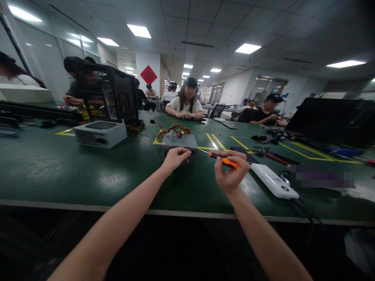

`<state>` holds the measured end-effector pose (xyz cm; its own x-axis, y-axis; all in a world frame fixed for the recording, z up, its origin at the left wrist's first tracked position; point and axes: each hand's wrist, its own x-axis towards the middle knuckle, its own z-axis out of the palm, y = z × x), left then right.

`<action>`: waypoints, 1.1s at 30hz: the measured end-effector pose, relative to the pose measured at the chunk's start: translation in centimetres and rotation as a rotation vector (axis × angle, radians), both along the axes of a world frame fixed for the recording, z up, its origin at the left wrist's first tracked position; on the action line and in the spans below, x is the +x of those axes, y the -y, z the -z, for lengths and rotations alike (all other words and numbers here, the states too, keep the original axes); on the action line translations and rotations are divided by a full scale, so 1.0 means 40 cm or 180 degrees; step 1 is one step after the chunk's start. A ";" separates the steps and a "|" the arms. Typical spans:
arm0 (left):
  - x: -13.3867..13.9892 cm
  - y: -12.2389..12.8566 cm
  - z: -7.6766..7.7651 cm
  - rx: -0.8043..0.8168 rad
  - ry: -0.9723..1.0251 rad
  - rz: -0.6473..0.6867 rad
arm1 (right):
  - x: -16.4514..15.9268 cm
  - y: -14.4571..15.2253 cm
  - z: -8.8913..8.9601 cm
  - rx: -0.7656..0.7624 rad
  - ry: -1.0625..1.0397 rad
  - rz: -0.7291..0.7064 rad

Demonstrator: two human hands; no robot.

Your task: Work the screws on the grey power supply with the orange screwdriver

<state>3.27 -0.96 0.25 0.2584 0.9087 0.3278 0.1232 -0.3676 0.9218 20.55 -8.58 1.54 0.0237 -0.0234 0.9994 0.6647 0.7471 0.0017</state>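
A grey computer power supply (pixel 183 141) sits on the green table in front of me, its bundle of coloured cables (pixel 175 130) lying behind it. My left hand (pixel 175 159) is at its near face, with thumb and fingertips drawn together in a pinch. Whatever may be between those fingertips is too small to make out. In my right hand (pixel 231 171) I hold a screwdriver (pixel 228 161) by its orange and black handle. The thin shaft points left, and its tip is close to the power supply's right edge; I cannot tell whether they touch.
A second power supply (pixel 101 134) stands to the left, before an open black computer case (pixel 113 93). On the right lie a white power bank (pixel 274 181) with cables and a dark monitor-like panel (pixel 334 121). Across the table (pixel 125 187) sits a person (pixel 187 103).
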 end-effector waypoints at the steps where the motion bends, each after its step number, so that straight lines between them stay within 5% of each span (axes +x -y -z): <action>1: 0.001 -0.001 -0.007 -0.0339 0.0478 0.0065 | -0.005 0.004 0.004 -0.0003 0.0121 -0.0053; 5: -0.005 -0.002 -0.028 -0.1372 0.1877 0.0271 | -0.027 0.012 0.022 0.0054 0.0608 -0.0128; 10: -0.018 -0.005 -0.038 -0.2015 0.2503 0.0697 | -0.041 0.010 0.038 -0.0006 0.1074 -0.0065; 33: -0.020 0.004 -0.040 -0.2156 0.2419 0.0946 | -0.042 0.001 0.045 0.0126 0.1372 0.0052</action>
<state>2.46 -1.11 1.83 0.4400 0.8963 -0.0546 -0.5821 0.3310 0.7427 18.88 -8.63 -0.28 -0.3964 -0.0588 0.9162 0.6086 0.7303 0.3102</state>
